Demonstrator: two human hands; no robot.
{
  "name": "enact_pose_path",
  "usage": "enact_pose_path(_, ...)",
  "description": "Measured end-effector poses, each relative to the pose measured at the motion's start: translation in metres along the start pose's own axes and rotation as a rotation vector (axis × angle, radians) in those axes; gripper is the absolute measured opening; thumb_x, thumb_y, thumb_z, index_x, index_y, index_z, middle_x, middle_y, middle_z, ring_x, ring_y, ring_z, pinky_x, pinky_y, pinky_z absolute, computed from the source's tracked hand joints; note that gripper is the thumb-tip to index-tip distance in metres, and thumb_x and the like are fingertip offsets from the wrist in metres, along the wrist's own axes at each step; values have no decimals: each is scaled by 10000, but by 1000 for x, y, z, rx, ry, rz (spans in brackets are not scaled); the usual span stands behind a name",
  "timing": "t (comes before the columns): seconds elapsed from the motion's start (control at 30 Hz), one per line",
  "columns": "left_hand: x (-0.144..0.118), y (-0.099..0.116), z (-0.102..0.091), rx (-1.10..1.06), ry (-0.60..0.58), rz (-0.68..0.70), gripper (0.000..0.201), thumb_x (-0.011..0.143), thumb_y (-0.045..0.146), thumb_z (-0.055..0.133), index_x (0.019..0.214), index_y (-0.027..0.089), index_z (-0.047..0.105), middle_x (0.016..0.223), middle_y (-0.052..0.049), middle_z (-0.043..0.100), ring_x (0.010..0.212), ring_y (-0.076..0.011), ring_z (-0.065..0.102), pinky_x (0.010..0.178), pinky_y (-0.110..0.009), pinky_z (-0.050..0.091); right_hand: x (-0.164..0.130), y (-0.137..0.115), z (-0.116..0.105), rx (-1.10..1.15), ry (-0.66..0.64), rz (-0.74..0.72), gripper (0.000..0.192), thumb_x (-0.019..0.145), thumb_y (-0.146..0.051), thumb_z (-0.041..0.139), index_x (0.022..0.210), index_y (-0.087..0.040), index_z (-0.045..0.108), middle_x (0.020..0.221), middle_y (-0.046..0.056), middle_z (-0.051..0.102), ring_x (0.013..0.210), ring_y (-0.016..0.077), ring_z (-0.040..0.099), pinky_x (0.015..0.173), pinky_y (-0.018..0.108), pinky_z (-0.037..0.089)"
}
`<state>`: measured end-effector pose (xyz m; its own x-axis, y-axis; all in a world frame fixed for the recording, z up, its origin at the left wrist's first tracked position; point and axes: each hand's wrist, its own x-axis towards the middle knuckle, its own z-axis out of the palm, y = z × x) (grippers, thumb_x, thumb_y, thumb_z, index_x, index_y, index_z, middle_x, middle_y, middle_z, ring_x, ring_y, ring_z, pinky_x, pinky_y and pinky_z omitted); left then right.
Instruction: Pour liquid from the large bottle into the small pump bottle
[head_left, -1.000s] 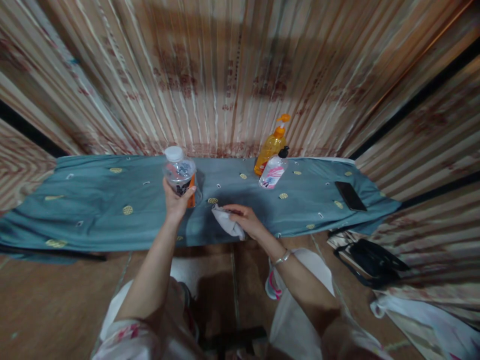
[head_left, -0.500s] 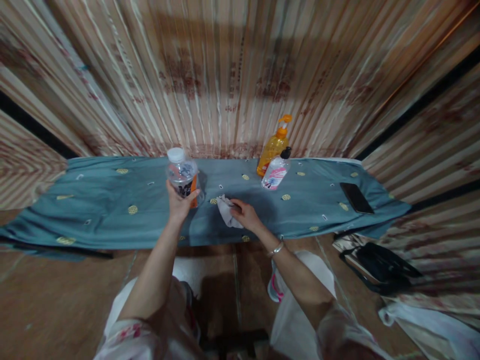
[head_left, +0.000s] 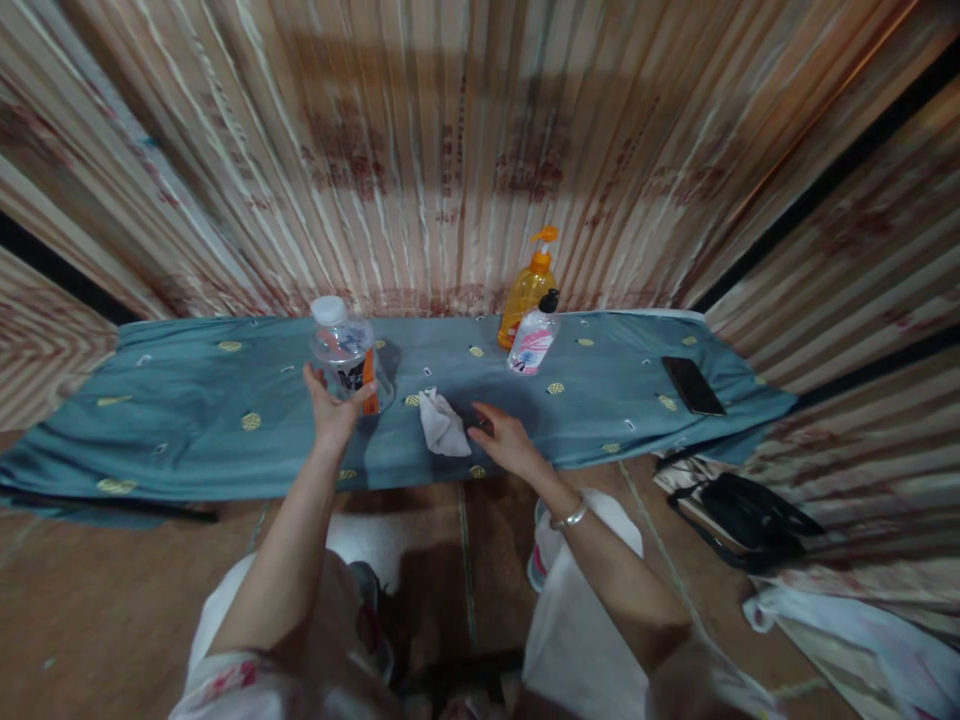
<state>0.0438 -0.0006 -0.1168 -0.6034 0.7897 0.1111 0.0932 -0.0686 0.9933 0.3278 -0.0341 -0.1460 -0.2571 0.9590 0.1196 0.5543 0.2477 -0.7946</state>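
A clear plastic bottle (head_left: 343, 350) with a white cap and an orange and black label stands on the cloth-covered table. My left hand (head_left: 335, 412) is at its lower near side, fingers spread and thumb across the label; whether the fingers touch the bottle is hard to tell. A crumpled whitish cloth (head_left: 444, 425) lies right of the bottle. Just right of that cloth hovers my right hand (head_left: 504, 437), empty, its fingers loosely curled and apart. A bracelet circles the right wrist.
An orange pump bottle (head_left: 525, 303) and a pink-and-white pump bottle (head_left: 534, 343) with a black top stand farther back. A black phone (head_left: 693, 386) lies at the right of the blue-green table cover (head_left: 202, 400). Curtains surround the table. A black bag (head_left: 750, 515) sits below, right.
My right hand has let go of the crumpled cloth and drawn away to the right, leaving it on the table. The left hand's fingers have loosened around the bottle. The view has shifted slightly.
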Motion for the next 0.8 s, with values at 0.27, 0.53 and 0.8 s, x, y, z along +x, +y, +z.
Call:
enact_pose_path(0.27,-31,23,-30,46,86,56,1307,535,586,908,1510,150,155,1631,-195,228,1542,-299,236,1337,-508,176,-72,118,-162,-257,378,435,335,865,-325,509,1043,-165,743,815,67,787,691,199,712,675,311,573)
enact_pose_path(0.53,-51,56,-56,117,150,123,1082,679,585,786,1514,345,140,1683,-24,145,1577,-186,124,1325,-446,221,-76,169,-287,-586,586,715,463,773,-192,573,1185,5,648,1218,330,664,1213,437,616,998,530,459)
enact_pose_path(0.8,-84,63,-58,169,206,181,1229,479,783,828,1481,426,213,1657,35,209,1572,-280,139,1329,-611,135,-48,225,-309,-533,483,876,639,655,-420,815,1133,-48,611,1265,385,609,1265,503,568,1028,596,472)
